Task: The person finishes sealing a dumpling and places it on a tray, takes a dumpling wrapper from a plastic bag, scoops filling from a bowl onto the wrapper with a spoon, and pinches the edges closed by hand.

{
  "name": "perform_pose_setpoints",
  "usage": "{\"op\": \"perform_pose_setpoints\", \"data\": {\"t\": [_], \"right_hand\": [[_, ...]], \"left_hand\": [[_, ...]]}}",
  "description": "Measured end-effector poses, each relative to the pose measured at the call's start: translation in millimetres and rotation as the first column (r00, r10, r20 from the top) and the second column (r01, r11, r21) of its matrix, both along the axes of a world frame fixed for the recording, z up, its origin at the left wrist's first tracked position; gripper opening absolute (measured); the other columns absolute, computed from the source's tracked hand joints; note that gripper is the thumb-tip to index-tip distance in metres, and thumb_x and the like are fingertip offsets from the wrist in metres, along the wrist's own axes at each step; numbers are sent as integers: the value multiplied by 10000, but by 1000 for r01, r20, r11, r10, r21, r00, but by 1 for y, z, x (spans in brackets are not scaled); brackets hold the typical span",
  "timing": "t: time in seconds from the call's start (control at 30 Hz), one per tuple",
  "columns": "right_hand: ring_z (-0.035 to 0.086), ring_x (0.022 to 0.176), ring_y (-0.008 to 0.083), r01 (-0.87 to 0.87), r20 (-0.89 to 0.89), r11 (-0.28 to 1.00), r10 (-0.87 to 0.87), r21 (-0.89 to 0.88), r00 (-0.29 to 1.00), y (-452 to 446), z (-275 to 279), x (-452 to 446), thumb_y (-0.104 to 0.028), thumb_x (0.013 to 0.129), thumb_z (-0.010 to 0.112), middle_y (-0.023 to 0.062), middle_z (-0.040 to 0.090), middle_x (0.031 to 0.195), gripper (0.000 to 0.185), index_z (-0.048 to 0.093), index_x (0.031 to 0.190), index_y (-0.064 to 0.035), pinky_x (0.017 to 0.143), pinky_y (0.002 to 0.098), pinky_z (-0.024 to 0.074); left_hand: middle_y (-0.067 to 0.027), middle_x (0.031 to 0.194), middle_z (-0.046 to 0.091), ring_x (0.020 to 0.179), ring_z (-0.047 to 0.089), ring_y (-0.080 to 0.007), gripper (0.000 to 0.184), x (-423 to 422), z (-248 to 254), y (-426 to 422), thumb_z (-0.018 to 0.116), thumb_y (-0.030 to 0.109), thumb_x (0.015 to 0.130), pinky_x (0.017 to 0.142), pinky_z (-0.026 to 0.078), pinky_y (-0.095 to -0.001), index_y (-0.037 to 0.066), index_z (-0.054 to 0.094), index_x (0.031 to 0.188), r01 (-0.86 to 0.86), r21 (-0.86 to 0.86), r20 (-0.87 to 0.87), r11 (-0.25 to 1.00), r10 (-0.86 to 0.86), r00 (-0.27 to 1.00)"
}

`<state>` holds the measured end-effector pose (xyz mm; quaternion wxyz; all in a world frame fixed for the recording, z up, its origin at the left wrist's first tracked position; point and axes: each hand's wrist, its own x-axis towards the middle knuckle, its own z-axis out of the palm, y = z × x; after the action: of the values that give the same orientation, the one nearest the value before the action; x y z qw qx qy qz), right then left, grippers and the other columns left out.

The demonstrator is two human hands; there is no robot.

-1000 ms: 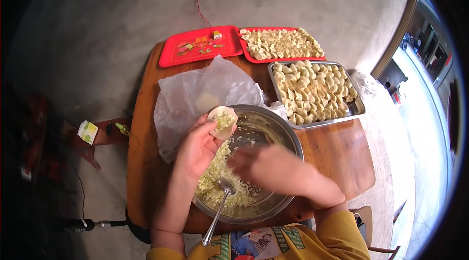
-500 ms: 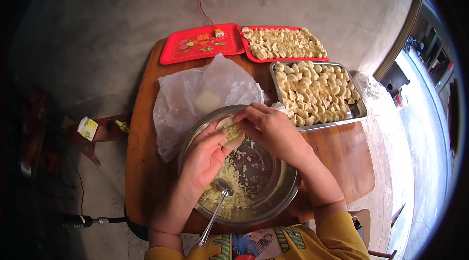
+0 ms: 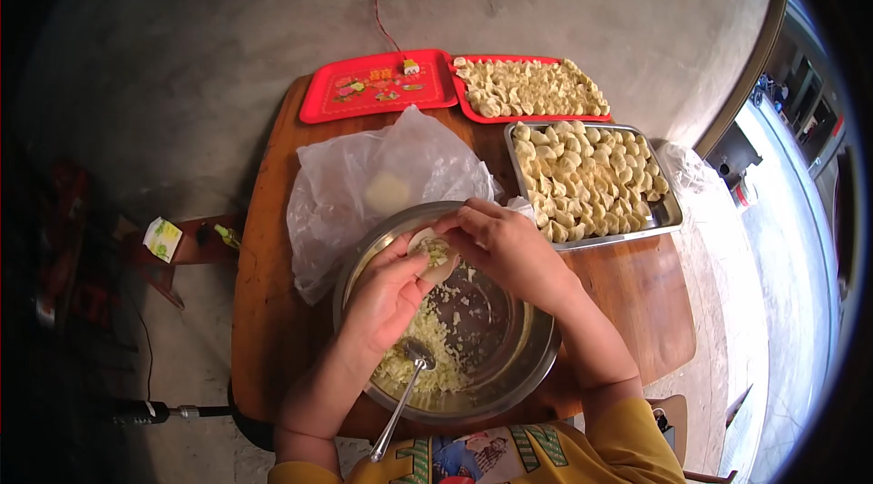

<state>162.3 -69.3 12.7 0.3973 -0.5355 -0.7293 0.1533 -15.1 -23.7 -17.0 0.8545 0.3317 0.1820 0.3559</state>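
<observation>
My left hand [image 3: 386, 291] holds a round dough wrapper [image 3: 439, 268] with chopped pale green filling on it. The fingers of my right hand [image 3: 498, 243] pinch the wrapper's upper right edge. Both hands are over a large steel bowl [image 3: 538, 349], which has chopped filling [image 3: 436, 352] in its left part. A metal spoon [image 3: 400, 407] lies with its head in the filling and its handle over the bowl's near rim.
Behind the bowl lies a clear plastic bag [image 3: 341, 184] with pale dough in it. A steel tray [image 3: 671, 209] and a red tray [image 3: 466, 102] hold many dumplings. Another red tray [image 3: 327, 107] has a small plug [image 3: 411, 68] on it. A low bench [image 3: 195, 246] stands left.
My right hand has risen from the bowl's filling to the wrapper and grips its edge. My left hand has shifted slightly right and down with the wrapper.
</observation>
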Motion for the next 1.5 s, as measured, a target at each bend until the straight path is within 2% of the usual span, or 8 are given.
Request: {"op": "perform_pose_setpoints", "data": {"t": [0.1,0.4,0.63,0.83,1.03,1.3,1.43,1.5], "right_hand": [[640,832,357,-62,55,996,59,59,997,-1,0,1,-72,854,634,143,627,948,156,621,996,-11,728,416,537],[641,848,340,-118,55,992,115,54,992,0,-5,7,-93,858,633,134,621,960,184,631,1018,-3,750,412,536],[644,842,330,-125,94,991,119,56,988,1,-10,8,-93,858,633,130,619,960,186,638,1023,-7,746,408,536],[643,870,313,-121,16,992,122,-25,992,-4,-1,6,-119,834,667,116,615,970,221,641,1033,-26,764,396,532],[644,879,296,-133,81,991,132,9,988,-1,-8,4,-131,828,676,103,613,970,232,640,1044,-55,762,396,528],[649,829,307,-78,-32,997,78,21,996,-2,-5,5,-45,815,662,112,612,946,169,626,979,-35,728,388,543],[649,811,315,-108,22,991,107,73,994,0,-7,7,-33,822,652,118,613,933,134,619,952,-29,704,383,544],[652,790,323,-77,-65,994,82,78,994,0,-4,10,-25,836,640,121,622,923,110,615,943,-25,686,382,541]], "left_hand": [[-93,1372,472,1231,499,-191,450,2,5,-2,367,-71,913,1067,427,-412,-18,428,1355,-17,-34,-36,999,16,999],[-119,1346,493,1240,495,-208,515,-1,1,1,360,-81,859,1072,414,-419,-50,403,1372,56,-2,-66,998,-56,996],[-126,1345,490,1246,492,-208,484,1,3,-1,373,-63,894,1077,413,-414,-57,393,1377,49,0,-91,999,-49,995],[-119,1324,504,1218,518,-207,456,-1,1,0,400,-47,916,1055,434,-381,-58,394,1372,74,15,-77,997,-72,994],[-116,1282,531,1201,532,-206,425,-1,-1,-1,416,-36,925,1041,442,-366,-50,422,1350,55,-4,-95,998,-55,994],[-116,1324,520,1209,530,-206,403,1,2,-2,398,-24,942,1057,443,-410,-26,445,1343,0,15,-18,1000,0,1000],[-121,1302,536,1192,543,-208,385,2,3,-2,399,-20,945,1055,450,-415,-31,461,1326,-21,8,-40,1000,22,999],[-129,1279,550,1172,556,-220,371,0,4,-1,408,-18,946,1039,464,-413,-39,473,1311,1,-6,-30,1000,-1,1000]]}}
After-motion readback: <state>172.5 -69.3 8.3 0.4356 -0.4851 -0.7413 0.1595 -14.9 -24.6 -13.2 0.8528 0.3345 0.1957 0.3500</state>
